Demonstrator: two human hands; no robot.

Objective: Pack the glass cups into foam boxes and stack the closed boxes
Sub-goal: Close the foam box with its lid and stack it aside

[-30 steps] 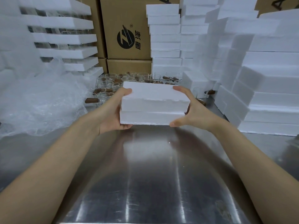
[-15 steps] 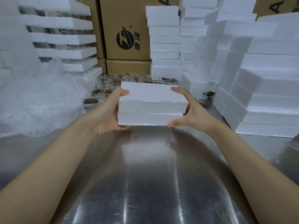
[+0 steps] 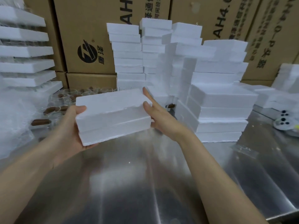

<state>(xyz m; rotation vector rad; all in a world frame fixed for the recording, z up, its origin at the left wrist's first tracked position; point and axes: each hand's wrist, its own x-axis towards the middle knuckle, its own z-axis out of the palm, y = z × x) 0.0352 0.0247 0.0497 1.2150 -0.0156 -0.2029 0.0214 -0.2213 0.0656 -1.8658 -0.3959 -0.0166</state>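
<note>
Holding a closed foam box (image 3: 113, 113) up off the table (image 3: 145, 183), the person has one hand at each end, and the box tilts so that its right end sits higher than its left. The left hand (image 3: 71, 130) grips the left end, thumb hooked over the lid's top edge and fingers curled underneath. The right hand (image 3: 157, 117) lies flat against the right end with its fingers straight and spread up along the side, pressing rather than wrapping round. A seam between lid and base runs along the near face of the box.

Behind the box, a cluster of glass cups (image 3: 66, 97) with brown handles stands on the table, some of them hidden by the box and the left hand. Crumpled plastic wrap (image 3: 14, 120) is heaped at the left edge. Just right of the right hand rises a stack of foam boxes (image 3: 218, 110), with taller white stacks behind it. Brown cartons (image 3: 87, 29) with black print line the back. At far right lies a small white thing with dark dots (image 3: 284, 122); what it is I cannot tell.
</note>
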